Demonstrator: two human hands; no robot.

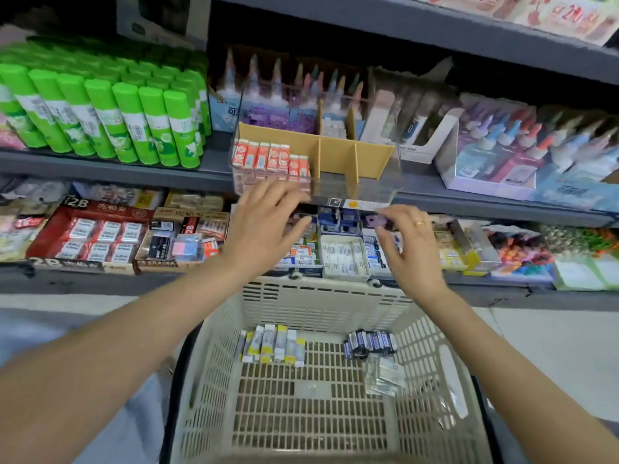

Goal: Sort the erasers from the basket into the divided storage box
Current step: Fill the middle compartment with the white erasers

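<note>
A beige plastic basket [321, 306] sits low in front of me. It holds a row of yellow-and-white erasers [273, 343], a cluster of dark blue erasers [368, 343] and some clear wrappers [383, 375]. On the shelf above stands the clear divided storage box [355, 192] with cardboard dividers [335, 154]. Its left compartment is filled with red-and-white erasers [271, 159]; the other compartments look bare. My left hand [264, 226] hovers below the box front with fingers spread and nothing in it. My right hand [408, 242] pinches a small purple eraser [380, 222] just under the box.
Green glue sticks [110, 108] crowd the shelf's left side, and glue bottles in display cartons [502, 152] its right. The lower shelf carries several boxes of erasers [97, 236] and other stationery. The grey shelf edge [502, 205] juts out above my hands.
</note>
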